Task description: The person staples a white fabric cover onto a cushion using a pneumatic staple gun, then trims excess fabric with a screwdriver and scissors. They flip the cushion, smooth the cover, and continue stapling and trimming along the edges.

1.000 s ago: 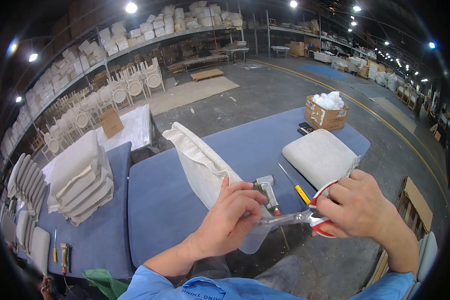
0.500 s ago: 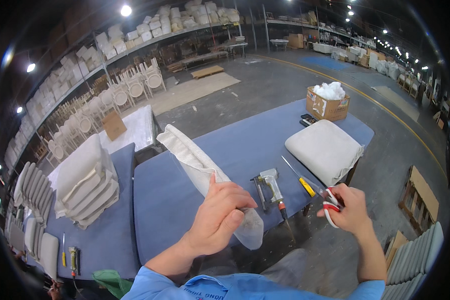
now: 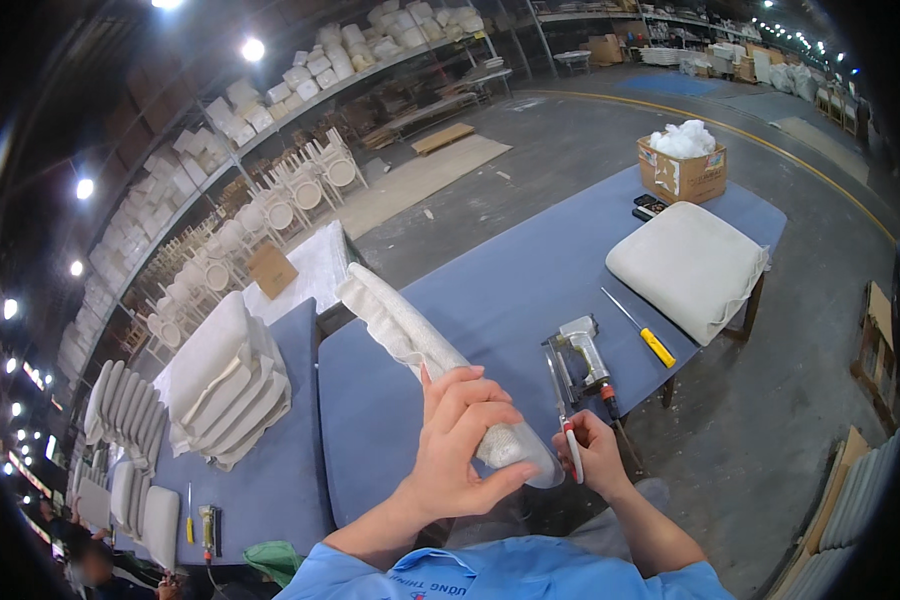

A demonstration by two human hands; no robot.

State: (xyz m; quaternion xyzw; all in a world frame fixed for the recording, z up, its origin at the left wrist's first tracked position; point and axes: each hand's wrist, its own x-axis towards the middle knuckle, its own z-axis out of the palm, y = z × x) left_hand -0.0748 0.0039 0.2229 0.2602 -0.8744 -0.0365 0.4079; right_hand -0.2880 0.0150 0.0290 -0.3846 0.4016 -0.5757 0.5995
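My left hand point(image 3: 460, 432) is closed round a long, pale upholstered cushion point(image 3: 400, 318) standing on its edge, seen almost end-on. Its loose fabric edge runs along the side, and clear plastic shows at the near end. Close by on the right, my right hand point(image 3: 600, 455) holds scissors point(image 3: 572, 452) by their red and white handles, blades pointing away from me beside a staple gun point(image 3: 580, 350). That silver staple gun lies on the blue-covered table point(image 3: 450, 285) with a hose attached. Farther right are a yellow-handled screwdriver point(image 3: 656, 345) and a pale cushion lying flat point(image 3: 685, 262).
A cardboard box point(image 3: 705, 180) of white stuffing stands at the table's far right, by a small black object point(image 3: 648, 207). On the left table are stacked cushions point(image 3: 230, 385), another screwdriver point(image 3: 190, 525) and another staple gun point(image 3: 208, 528). Chair frames point(image 3: 305, 190) stand behind.
My right hand has brought the scissors leftward, from beside the screwdriver to between the staple gun and the held cushion. My left hand's fingers have shifted on the cushion, and the whole view has turned.
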